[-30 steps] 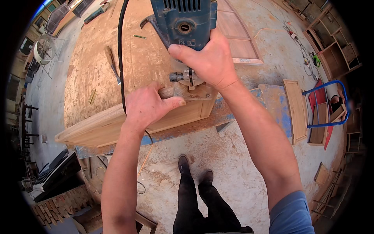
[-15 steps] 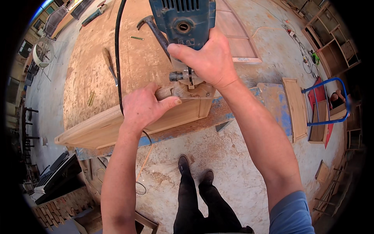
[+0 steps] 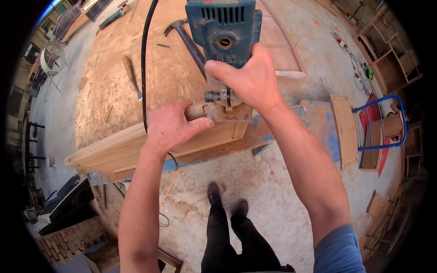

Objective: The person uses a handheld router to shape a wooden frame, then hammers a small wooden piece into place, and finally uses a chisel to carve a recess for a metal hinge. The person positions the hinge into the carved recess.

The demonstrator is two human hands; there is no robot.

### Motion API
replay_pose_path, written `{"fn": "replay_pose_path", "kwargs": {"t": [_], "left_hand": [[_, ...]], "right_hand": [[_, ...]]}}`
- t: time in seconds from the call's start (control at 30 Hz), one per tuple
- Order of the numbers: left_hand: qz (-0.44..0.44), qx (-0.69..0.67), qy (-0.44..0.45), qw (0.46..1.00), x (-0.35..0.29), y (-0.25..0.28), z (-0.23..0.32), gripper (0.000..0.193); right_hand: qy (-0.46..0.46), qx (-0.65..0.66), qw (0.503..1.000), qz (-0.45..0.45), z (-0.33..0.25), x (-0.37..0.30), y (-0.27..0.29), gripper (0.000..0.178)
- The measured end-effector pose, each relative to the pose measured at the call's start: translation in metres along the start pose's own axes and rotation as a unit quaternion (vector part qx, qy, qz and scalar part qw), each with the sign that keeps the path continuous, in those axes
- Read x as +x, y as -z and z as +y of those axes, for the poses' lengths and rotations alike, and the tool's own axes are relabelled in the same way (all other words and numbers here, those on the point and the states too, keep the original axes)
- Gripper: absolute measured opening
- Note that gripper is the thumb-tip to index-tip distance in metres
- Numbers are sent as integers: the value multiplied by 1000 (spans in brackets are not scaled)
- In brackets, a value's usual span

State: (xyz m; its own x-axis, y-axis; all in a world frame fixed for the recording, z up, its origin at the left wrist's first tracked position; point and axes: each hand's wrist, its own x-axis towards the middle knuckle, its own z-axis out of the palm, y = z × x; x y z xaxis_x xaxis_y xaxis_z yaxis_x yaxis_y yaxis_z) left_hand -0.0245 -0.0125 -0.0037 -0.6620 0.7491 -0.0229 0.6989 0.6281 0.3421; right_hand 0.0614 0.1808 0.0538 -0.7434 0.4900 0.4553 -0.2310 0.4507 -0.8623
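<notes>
My right hand (image 3: 256, 81) is wrapped round the lower body of a blue trim router (image 3: 223, 34), thumb across its front. The router's base rests on the top edge of a framed wooden panel (image 3: 114, 152), near the panel's right end. The bit is hidden. My left hand (image 3: 169, 123) grips the same top edge just left of the router, with the thumb on the near side. The panel stands on edge along the front of the workbench (image 3: 104, 91). A black power cord (image 3: 144, 59) hangs past my left wrist.
Behind the router lies a claw hammer (image 3: 190, 44). A chisel (image 3: 132, 76) and a small pencil stub (image 3: 162, 45) are on the bench, with a grinder (image 3: 111, 19) at its far end. Another panel (image 3: 287, 41) lies behind. A blue-handled cart (image 3: 381, 123) stands at right.
The router's upper body has shifted slightly right and toward me, along with my right hand. My left hand keeps its hold on the panel. The whole view has moved a little.
</notes>
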Motion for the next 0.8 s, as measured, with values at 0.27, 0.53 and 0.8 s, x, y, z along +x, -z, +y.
{"fn": "replay_pose_path", "kwargs": {"t": [0.27,0.53,0.8], "left_hand": [[-8,-72,-45,996,-6,10,-5,79],[-1,-131,-59,990,-7,7,-15,55],[87,-274,-106,952,-19,11,-6,48]], "right_hand": [[-36,-14,999,-28,-12,-6,6,54],[-67,-14,997,-27,-34,-21,14,61],[-162,-18,982,-96,-47,-80,48,62]]}}
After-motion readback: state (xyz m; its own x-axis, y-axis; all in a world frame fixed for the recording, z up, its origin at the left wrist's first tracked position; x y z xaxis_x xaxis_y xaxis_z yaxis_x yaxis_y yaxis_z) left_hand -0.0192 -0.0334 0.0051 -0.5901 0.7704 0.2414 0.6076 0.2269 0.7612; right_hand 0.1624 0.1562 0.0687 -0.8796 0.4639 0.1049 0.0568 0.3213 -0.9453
